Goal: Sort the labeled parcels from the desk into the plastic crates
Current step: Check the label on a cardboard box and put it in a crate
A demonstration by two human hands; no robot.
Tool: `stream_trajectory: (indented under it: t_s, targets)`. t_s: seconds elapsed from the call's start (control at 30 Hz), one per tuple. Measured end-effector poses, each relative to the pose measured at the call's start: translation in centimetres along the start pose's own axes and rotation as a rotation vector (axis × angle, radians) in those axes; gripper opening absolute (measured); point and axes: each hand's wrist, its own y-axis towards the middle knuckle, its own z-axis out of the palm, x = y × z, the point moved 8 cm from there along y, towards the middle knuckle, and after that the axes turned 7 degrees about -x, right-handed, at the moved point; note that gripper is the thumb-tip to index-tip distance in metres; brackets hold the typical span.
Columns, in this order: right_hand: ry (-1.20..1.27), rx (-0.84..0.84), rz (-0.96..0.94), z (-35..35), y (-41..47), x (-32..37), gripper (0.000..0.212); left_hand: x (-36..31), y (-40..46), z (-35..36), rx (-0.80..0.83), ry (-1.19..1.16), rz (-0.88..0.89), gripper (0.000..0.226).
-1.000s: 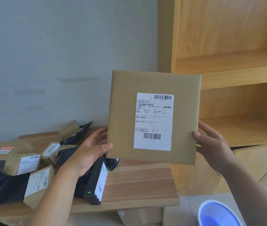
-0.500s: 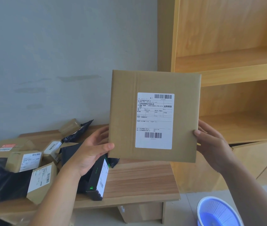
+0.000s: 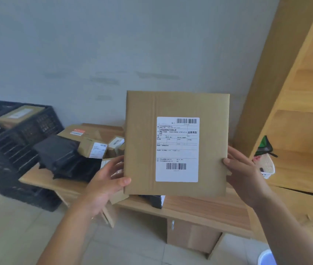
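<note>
1. While a grey wall backs it, a wooden desk carries boxes and black bags; shelves stand right.
2. Cardboard parcel held upright above desk, label facing camera; left hand grips its lower left edge, right hand its right edge.
3. Black crates left of desk; top one holds a box.

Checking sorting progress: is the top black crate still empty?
No, the top black crate already holds a brown labeled parcel.
</note>
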Motion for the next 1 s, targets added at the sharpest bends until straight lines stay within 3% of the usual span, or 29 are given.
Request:
stream_trajectory:
  t_s: [0.13,0.3,0.6,0.77,1.0]
  targets:
    - [-0.034,0.111,0.090,9.8,-0.6,-3.4,0.058,1.5,-6.8,-9.8,-0.172,0.033,-0.023,0.107]
    - [-0.049,0.230,0.187,22.4,-3.5,-7.1,0.055,2.5,-16.6,-20.1,-0.361,0.070,-0.016,0.088]
    - [-0.182,0.376,0.324,38.6,-9.9,-14.3,0.043,5.9,-30.8,-32.7,-0.631,-0.037,-0.048,0.089]
    - [-0.231,0.428,0.351,44.7,-11.2,-16.1,0.041,7.1,-33.8,-37.5,-0.704,-0.073,-0.086,0.094]
    - [-0.234,0.495,0.341,53.3,-7.4,-18.8,0.039,7.1,-32.2,-44.7,-0.773,-0.106,-0.099,0.082]
